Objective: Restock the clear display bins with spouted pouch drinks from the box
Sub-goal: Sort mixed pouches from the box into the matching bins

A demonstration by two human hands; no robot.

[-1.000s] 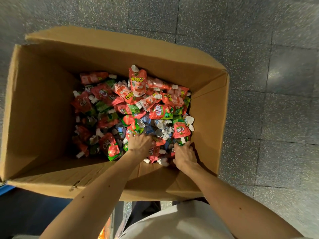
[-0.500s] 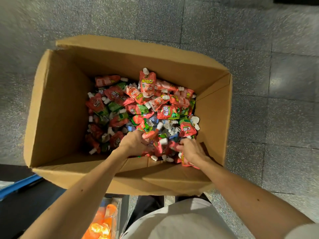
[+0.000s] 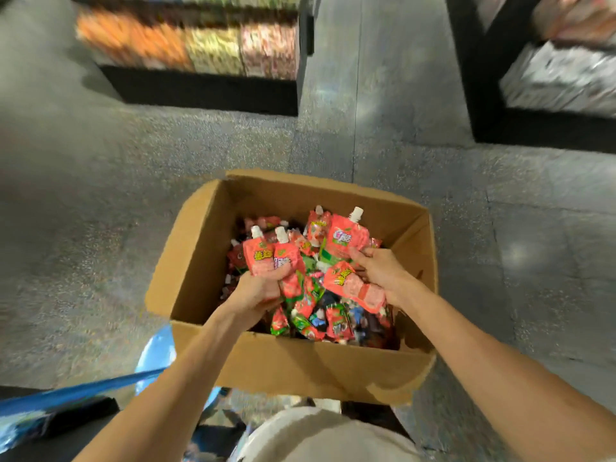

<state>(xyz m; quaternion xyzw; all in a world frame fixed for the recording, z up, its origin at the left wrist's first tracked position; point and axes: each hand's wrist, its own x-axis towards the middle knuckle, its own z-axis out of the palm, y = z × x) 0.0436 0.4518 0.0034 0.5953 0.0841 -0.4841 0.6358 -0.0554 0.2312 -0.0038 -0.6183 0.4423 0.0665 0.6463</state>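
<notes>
Both of our hands were just over the brown box [image 3: 300, 365]. Our left hand [image 3: 258, 291] curled tight round a red bunch [image 3: 266, 260] of pouches, caps up. Our right hand [image 3: 383, 271] gripped more red pouches [image 3: 346, 240]. Loose pouches [image 3: 336, 323] lay inside the box.

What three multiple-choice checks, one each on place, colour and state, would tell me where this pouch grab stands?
1. Where are the left hand and right hand? A at the shelves; B over the box; C on the floor.
2. What colour are the caps of the held pouches? A white; B blue; C black.
3. What is the left hand doing? A hanging empty; B pressing a flap; C gripping pouches.

B: both are above the box's pile. A: white caps top the red pouches. C: its fingers curl round several.
</notes>
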